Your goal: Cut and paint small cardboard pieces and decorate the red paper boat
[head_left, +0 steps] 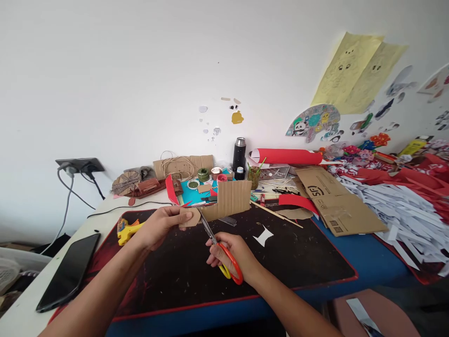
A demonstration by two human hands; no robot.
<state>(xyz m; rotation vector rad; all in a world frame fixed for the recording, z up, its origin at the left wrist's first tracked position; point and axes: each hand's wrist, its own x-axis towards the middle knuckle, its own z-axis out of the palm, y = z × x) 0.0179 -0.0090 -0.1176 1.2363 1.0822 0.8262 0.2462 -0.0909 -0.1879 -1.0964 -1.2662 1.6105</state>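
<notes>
Watching via head cam, I'm seeing the R hand (233, 252) closest: it's clamping the scissors (207, 228) by their handles, blades pointing fwd and twd the L hand (159, 227). That one is pinching the cardboard piece (233, 197) by its narrow end btwn thumb and fingers; the piece is spanning the far part of the mat (298, 267). I'm worrying most abt the blades: they're passing just beside the L thumb, so a slip or rushed squeeze could be nicking skin. I can't tell how deep they're biting, if at all. I'm also thinking the narrow strip could be bending or tearing, bc one end is taking the grip while the tall panel is loading the other. Farther out, wooden sticks (277, 214) are lying near the panel; a swing could be snagging them. Beyond, paint jars (203, 175) are standing, seemingly uncovered, so a knock could be spilling paint.
</notes>
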